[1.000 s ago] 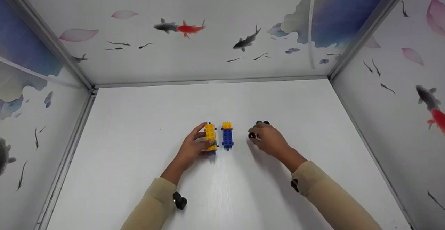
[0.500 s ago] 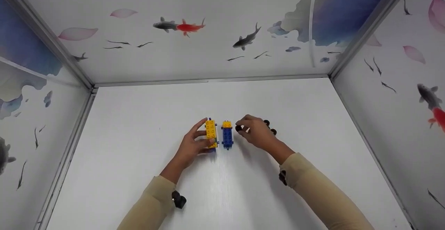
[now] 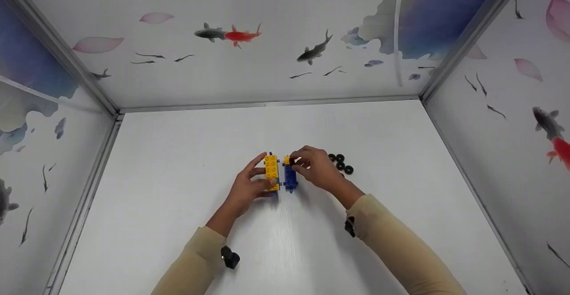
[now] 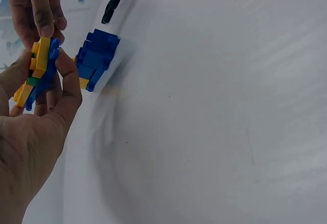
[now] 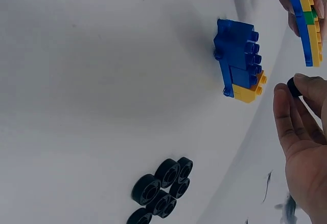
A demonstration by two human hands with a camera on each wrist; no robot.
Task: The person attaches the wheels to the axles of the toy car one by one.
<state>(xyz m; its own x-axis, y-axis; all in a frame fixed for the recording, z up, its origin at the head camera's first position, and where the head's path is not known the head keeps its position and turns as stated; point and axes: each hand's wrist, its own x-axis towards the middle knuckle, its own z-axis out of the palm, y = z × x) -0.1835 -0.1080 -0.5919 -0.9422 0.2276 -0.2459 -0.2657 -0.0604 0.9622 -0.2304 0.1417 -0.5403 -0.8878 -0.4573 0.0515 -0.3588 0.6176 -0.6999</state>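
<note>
In the head view my left hand grips a toy block car, raised off the table, with yellow and green bricks over a blue base. Between thumb and fingers, my right hand pinches a small black wheel, close to the end of that car in the right wrist view. A second block car, blue with a yellow brick at one end, stands on the table under and between the hands. Short blue axle stubs stick out from both cars.
Several loose black wheels lie on the white table, to the right of the second car. Printed panels with fish and petals wall the table at the back and both sides. A black wrist device sits at the left sleeve.
My right hand has come left from the wheel pile, carrying one black wheel toward the held car, and the pile is now uncovered. The left hand stays nearly in place.
</note>
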